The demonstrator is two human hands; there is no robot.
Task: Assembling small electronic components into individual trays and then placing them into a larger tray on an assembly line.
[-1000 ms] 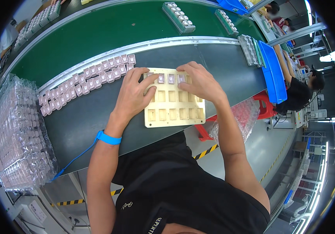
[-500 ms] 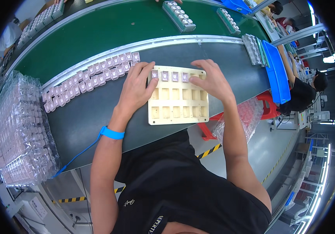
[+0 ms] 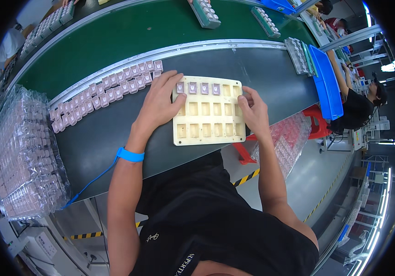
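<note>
Cream-coloured tray [image 3: 209, 124] with rows of square pockets lies flat on the dark table [image 3: 114, 138], between the two hands. Four small pink-and-grey parts [image 3: 198, 88] sit in the far row of pockets, just beyond the left fingertips; the other pockets look bare.

Left hand [image 3: 160, 103] rests palm down with fingers spread, lying over the tray's left edge and far left corner; it presses on the tray rather than closing round anything. A blue wrist strap [image 3: 130, 154] circles the left wrist, and a blue cord [image 3: 91, 181] runs from it toward the near table edge.

Right hand [image 3: 252, 110] lies on the tray's right edge, fingers curled lightly over the rim, thumb on top; whether a part is pinched under its fingertips cannot be told.

Beyond and to the left of the left hand, a double row of the same pink parts [image 3: 103, 94] stretches along the table beside a metal rail [image 3: 160, 53]. Past the rail runs a green conveyor belt [image 3: 128, 32]. Far to the left of the left hand stands a stack of clear plastic-wrapped trays [image 3: 22, 152] filled with pink parts. To the right of the right hand, well apart, stands a blue bin [image 3: 324, 78].
</note>
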